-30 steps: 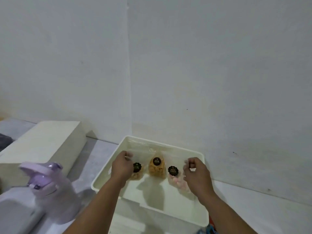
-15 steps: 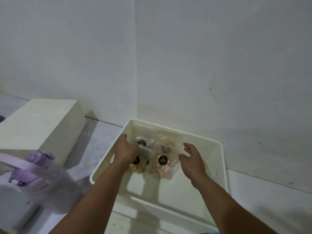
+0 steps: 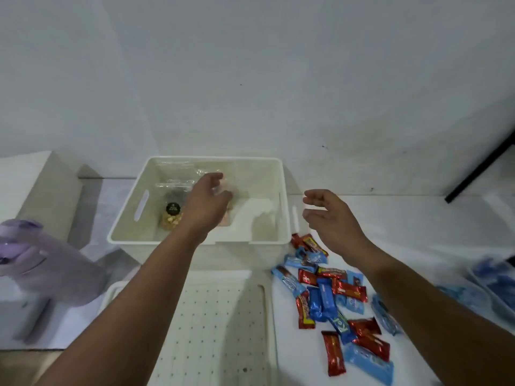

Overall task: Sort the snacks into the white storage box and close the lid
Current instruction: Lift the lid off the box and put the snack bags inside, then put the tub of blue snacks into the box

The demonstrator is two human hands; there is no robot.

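- The white storage box sits open against the wall, and the left hand is reaching down inside it, over the clear snack bags already at the bottom. Its fingers look loosely curled around the crinkly top of one bag, but the blur makes it hard to say — can't tell if it's actually gripping.
- The right hand hovers just outside the box's right wall, fingers relaxed and spread, holding nothing.
- Key relation for what probably comes next: the pile of red and blue candy bars lies on the table below and toward the person from the right hand, so that hand is clearly the nearer one. The left would have to cross over the lid.
- The bars lie every which way — no common long axis. The top ones near the box's right corner run diagonally, so a pinch across the short side looks easiest.
- The right half of the box floor looks free, so there's space to drop bars.
- The perforated lid lies flat in front of the box, left of the pile, not yet on.
- A purple jug stands at the left edge, well apart from the action.
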